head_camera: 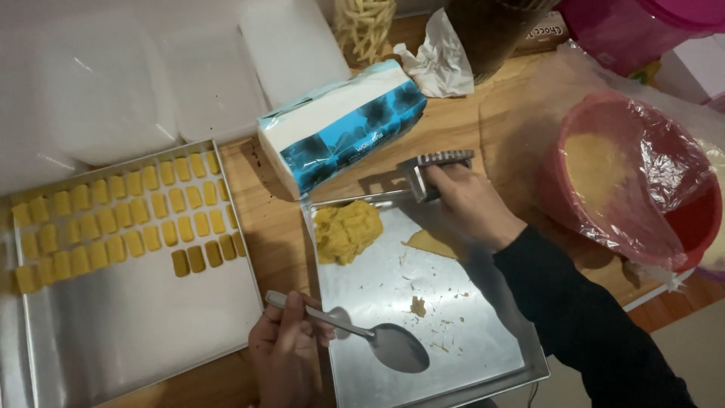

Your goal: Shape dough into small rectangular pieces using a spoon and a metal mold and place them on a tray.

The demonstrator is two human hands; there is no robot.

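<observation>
The left hand (283, 349) is closed around the handle of a long metal spoon (355, 332), its bowl resting on the shiny rectangular metal tray (483, 355). The right hand (468, 200) grips a small metal ridged press tool (430, 168) near the lump of yellow dough (347, 230) at the tray's far corner. The tray sits at the edge of the wooden counter (491, 121); a hard push may slide it off, and the sticky dough may cling to the tool.

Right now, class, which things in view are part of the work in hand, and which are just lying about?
In use: spoon in left hand; metal press in right hand; dough; work tray; tray of pieces; dough bowl.

Lying about: tissue pack; crumpled tissue; jar of sticks.
</observation>
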